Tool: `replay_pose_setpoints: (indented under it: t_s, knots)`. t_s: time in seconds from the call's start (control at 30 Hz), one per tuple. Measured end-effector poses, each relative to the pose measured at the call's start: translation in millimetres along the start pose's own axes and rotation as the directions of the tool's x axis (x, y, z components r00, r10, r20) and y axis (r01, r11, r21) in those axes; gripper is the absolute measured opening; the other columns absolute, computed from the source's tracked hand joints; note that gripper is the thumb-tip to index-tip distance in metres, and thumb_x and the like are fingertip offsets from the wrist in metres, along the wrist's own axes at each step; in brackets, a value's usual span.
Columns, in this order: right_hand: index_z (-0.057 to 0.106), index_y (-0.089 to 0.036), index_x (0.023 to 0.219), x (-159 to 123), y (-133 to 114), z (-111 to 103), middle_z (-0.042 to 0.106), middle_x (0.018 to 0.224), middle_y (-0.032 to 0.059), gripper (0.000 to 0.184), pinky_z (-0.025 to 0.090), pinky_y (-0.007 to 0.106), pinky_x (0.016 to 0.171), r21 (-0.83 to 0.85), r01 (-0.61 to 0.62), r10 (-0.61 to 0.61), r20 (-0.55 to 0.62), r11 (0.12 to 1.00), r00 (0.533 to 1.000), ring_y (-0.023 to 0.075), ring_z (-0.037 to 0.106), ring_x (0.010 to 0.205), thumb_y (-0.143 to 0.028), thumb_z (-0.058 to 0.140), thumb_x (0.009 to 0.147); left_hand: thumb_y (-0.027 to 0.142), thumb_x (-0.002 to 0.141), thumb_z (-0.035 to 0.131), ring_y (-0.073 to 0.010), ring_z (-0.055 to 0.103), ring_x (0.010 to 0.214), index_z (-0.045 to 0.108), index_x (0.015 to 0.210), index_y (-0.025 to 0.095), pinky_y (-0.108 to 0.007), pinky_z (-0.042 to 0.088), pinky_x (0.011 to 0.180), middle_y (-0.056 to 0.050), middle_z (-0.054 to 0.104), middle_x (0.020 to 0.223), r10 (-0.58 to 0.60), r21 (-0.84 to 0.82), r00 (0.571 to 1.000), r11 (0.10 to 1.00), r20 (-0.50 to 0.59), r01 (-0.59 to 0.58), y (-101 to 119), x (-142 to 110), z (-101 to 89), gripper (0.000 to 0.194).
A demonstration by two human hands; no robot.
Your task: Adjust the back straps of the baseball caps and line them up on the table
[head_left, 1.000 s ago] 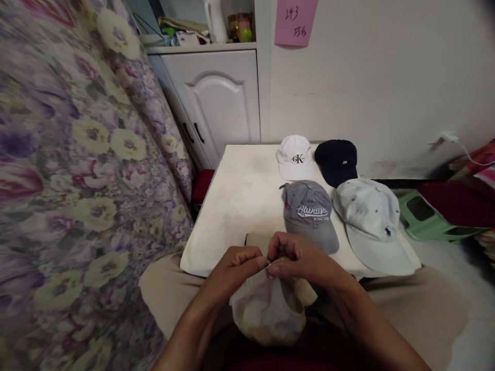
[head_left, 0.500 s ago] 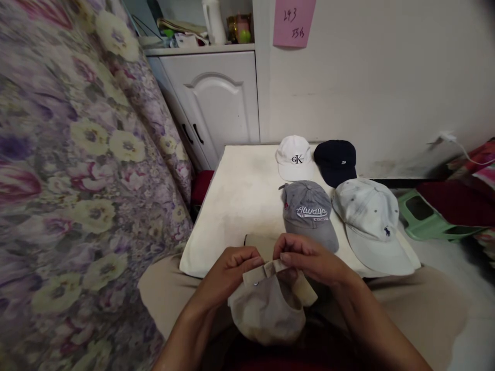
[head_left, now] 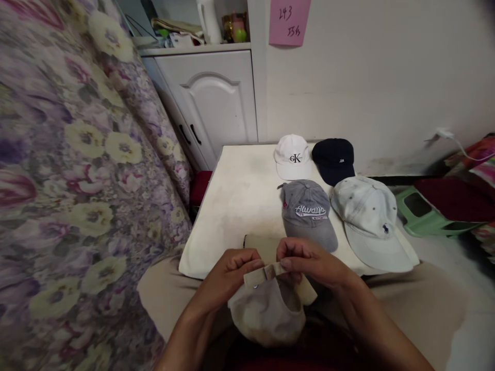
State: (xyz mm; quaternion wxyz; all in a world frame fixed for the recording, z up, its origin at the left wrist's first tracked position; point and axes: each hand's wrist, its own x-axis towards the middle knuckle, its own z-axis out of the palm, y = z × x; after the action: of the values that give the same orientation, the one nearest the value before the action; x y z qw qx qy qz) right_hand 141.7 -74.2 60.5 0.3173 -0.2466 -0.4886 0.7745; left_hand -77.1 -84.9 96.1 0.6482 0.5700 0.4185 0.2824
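Currently, the left hand (head_left: 231,270) and right hand (head_left: 314,262) each pinch part of the strap (head_left: 254,278), and the beige cap (head_left: 266,315) itself sits just below and between them, at the bottom center of the frame.

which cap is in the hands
The beige cap: the left hand and right hand hold its strap. The other caps rest on the table.

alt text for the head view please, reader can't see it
Both hands pinch the back strap of a beige cap. Beyond it, a white cap, navy cap, gray cap and larger pale cap rest on a cream-topped table.
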Motion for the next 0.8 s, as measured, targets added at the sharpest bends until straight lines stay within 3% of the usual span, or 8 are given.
replay_pose_setpoints:
  t_s: [0.33, 0.8]
  knots:
    - [0.059, -0.015, 0.079, 2.6, -0.1, 4.8, 0.055, 0.061, -0.0044, 0.019, 0.028, 0.017, 0.043, 0.002, 0.009, -0.009, -0.015, 1.000, 1.000, 0.0053, 0.040, 0.047, -0.030, 0.071, 0.083, 0.046, 0.086, 0.059, -0.0097, 0.032, 0.053, 0.049, 0.060, 0.017, -0.022, 0.023, 0.048, 0.005, 0.041, 0.056, 0.016, 0.052, 1.000, 0.999, 0.016, -0.017, -0.6, 0.4, -0.7, 0.040]
    - [0.061, -0.015, 0.082, 5.6, 2.9, 7.7, 0.059, 0.066, -0.0024, 0.019, 0.034, 0.017, 0.046, 0.019, 0.015, -0.015, -0.005, 1.000, 1.000, 0.0058, 0.046, 0.050, -0.030, 0.071, 0.084, 0.046, 0.088, 0.057, -0.0095, 0.032, 0.054, 0.048, 0.062, 0.017, -0.022, 0.024, 0.050, 0.005, 0.041, 0.056, 0.030, 0.074, 0.997, 0.997, 0.071, -0.036, -3.1, 0.0, -1.0, 0.040]
